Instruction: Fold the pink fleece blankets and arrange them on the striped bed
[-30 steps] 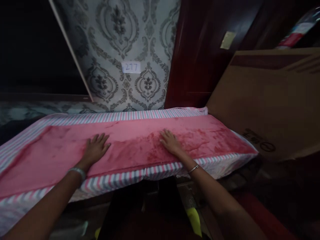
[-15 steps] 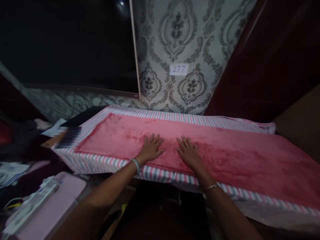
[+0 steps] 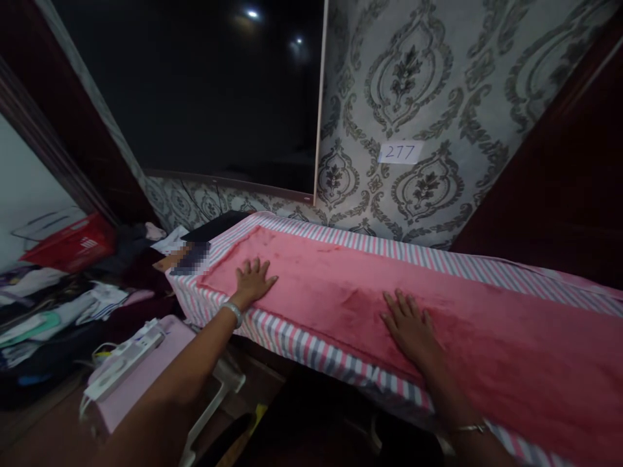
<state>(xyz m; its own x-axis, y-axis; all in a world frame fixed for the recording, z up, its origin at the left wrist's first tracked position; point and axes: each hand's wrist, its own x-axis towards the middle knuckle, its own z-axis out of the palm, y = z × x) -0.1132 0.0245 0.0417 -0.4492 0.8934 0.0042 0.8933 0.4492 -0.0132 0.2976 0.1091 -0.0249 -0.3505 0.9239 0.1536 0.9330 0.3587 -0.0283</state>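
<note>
A long pink plush cloth (image 3: 316, 292) lies spread over a striped cloth (image 3: 272, 331) in pink, white and grey, whose front edge hangs down. Toward the left end of the plush, my left hand (image 3: 253, 280) rests flat with its fingers spread. My right hand (image 3: 407, 324) lies palm down near the middle of the plush, fingers apart. Neither hand grips anything. The pile looks darker around and to the right of my right hand, and smoother between the two hands. The far right end of the plush runs out of view.
A large dark screen (image 3: 209, 91) hangs on the patterned wall (image 3: 409, 78), beside a paper label (image 3: 402, 152) reading 277. At lower left, a power strip (image 3: 126, 366) sits on a pink surface (image 3: 146, 383). Piled clothes (image 3: 92, 305) and a red bag (image 3: 73, 243) lie farther left.
My hands have moved apart across the plush, the left one toward its left end and the right one slightly to the right. The camera view has turned left.
</note>
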